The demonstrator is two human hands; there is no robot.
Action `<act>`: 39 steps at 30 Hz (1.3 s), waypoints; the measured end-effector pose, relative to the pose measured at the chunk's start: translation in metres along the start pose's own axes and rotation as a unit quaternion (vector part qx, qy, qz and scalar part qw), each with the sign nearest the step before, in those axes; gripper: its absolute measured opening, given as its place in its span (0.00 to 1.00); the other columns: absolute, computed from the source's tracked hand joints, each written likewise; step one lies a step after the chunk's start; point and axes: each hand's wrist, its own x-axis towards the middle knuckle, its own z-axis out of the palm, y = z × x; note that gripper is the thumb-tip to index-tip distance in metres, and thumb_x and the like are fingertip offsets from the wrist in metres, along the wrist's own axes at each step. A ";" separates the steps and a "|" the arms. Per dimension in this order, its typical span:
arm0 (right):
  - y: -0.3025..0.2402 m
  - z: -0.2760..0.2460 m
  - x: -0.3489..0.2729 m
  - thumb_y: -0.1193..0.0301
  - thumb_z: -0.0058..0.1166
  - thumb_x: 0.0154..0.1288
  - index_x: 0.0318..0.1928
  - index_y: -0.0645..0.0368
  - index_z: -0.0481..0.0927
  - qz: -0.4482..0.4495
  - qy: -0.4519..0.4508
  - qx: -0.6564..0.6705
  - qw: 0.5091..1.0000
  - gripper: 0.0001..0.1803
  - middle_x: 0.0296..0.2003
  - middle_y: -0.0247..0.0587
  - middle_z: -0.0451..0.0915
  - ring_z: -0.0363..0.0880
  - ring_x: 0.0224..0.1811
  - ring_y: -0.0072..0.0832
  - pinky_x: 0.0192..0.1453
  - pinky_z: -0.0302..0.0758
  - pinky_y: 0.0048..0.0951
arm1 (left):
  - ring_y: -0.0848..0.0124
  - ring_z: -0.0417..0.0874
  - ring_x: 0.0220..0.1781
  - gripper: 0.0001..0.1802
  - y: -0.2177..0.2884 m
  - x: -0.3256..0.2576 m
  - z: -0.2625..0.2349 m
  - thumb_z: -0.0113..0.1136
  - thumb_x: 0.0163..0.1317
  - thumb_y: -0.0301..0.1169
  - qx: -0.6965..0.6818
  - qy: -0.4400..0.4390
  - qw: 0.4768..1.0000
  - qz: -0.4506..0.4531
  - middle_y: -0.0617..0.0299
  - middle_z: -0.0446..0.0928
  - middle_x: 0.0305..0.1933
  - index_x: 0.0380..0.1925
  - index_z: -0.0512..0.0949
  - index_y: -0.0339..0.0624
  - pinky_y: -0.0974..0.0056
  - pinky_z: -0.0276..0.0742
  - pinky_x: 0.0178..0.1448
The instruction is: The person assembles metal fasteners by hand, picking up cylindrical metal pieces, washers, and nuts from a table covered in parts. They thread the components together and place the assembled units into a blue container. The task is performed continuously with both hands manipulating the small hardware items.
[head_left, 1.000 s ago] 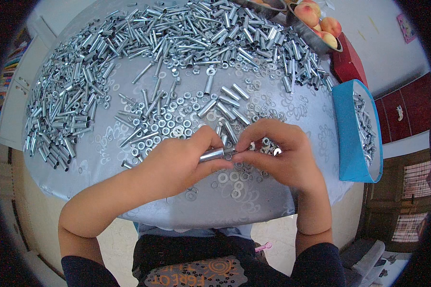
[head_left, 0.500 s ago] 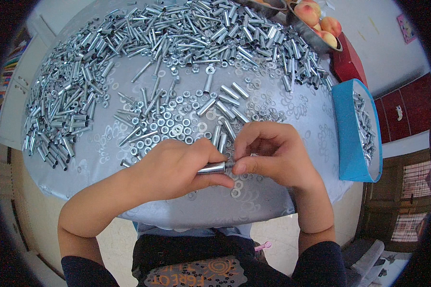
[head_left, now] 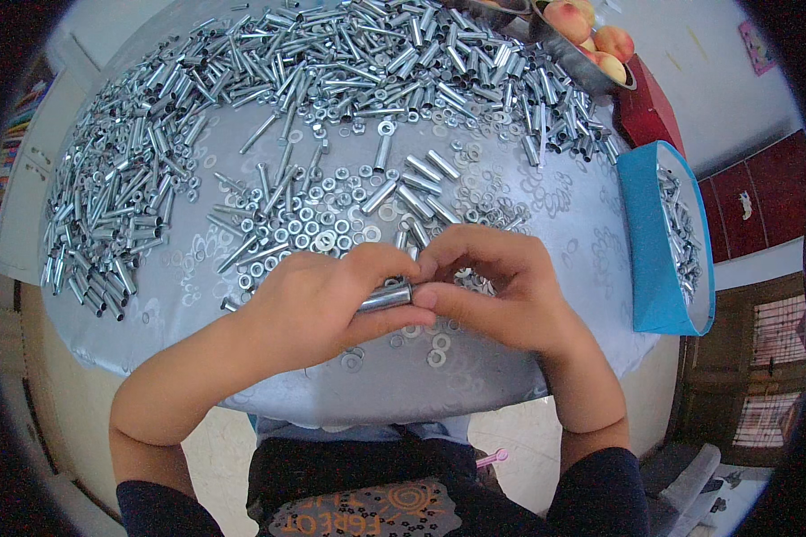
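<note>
My left hand (head_left: 318,300) grips a short shiny metal sleeve (head_left: 386,296), held level just above the near part of the round table (head_left: 591,268). My right hand (head_left: 497,286) meets it from the right, fingertips pinched at the sleeve's right end; whatever small part they hold there is hidden. Loose washers and nuts (head_left: 322,224) lie just beyond my hands, with a few metal sleeves (head_left: 421,192) among them.
A large heap of metal tubes (head_left: 125,206) curves around the table's left and far side. A blue box (head_left: 663,242) with metal parts stands at the right edge. A bowl of peaches (head_left: 591,45) sits at the far right.
Both hands have drawn slightly toward me and closed together on the sleeve; my right fingers now press against its right end.
</note>
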 end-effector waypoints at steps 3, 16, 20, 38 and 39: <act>0.001 -0.004 0.000 0.72 0.61 0.56 0.37 0.61 0.80 0.039 -0.017 0.027 0.999 0.09 0.29 0.36 0.80 0.77 0.31 0.18 0.36 0.73 0.21 | 0.56 0.80 0.29 0.19 0.000 -0.002 0.000 0.69 0.48 0.42 0.020 -0.014 1.000 -0.011 0.53 0.78 0.26 0.35 0.80 0.42 0.59 0.74 0.34; 0.003 -0.023 0.004 0.73 0.62 0.48 0.31 0.59 0.80 -0.141 -0.088 -0.386 0.907 0.08 0.27 0.39 0.76 0.76 0.29 0.36 0.33 0.72 0.32 | 0.62 0.81 0.27 0.15 -0.005 0.000 -0.006 0.68 0.49 0.37 -0.072 0.030 0.995 -0.061 0.55 0.78 0.26 0.31 0.76 0.40 0.63 0.73 0.32; 0.006 -0.019 0.003 0.71 0.62 0.48 0.32 0.57 0.81 -0.115 -0.108 -0.413 0.897 0.08 0.28 0.38 0.75 0.75 0.31 0.37 0.34 0.72 0.35 | 0.61 0.80 0.28 0.15 -0.003 0.000 -0.006 0.68 0.49 0.37 -0.035 0.011 0.999 -0.037 0.55 0.77 0.26 0.30 0.76 0.40 0.63 0.73 0.32; 0.008 -0.010 0.005 0.74 0.60 0.48 0.33 0.56 0.80 -0.139 -0.056 -0.432 0.889 0.09 0.29 0.38 0.77 0.77 0.31 0.35 0.33 0.73 0.32 | 0.59 0.82 0.29 0.18 -0.008 -0.002 0.000 0.73 0.44 0.40 -0.034 0.037 0.999 -0.011 0.55 0.79 0.28 0.28 0.79 0.39 0.63 0.76 0.34; 0.007 -0.010 0.006 0.75 0.61 0.48 0.33 0.56 0.80 -0.159 -0.037 -0.409 0.898 0.09 0.29 0.38 0.78 0.78 0.31 0.34 0.32 0.73 0.31 | 0.59 0.82 0.29 0.18 -0.008 -0.002 0.000 0.73 0.44 0.40 -0.034 0.038 0.999 -0.009 0.54 0.79 0.27 0.28 0.79 0.39 0.63 0.76 0.33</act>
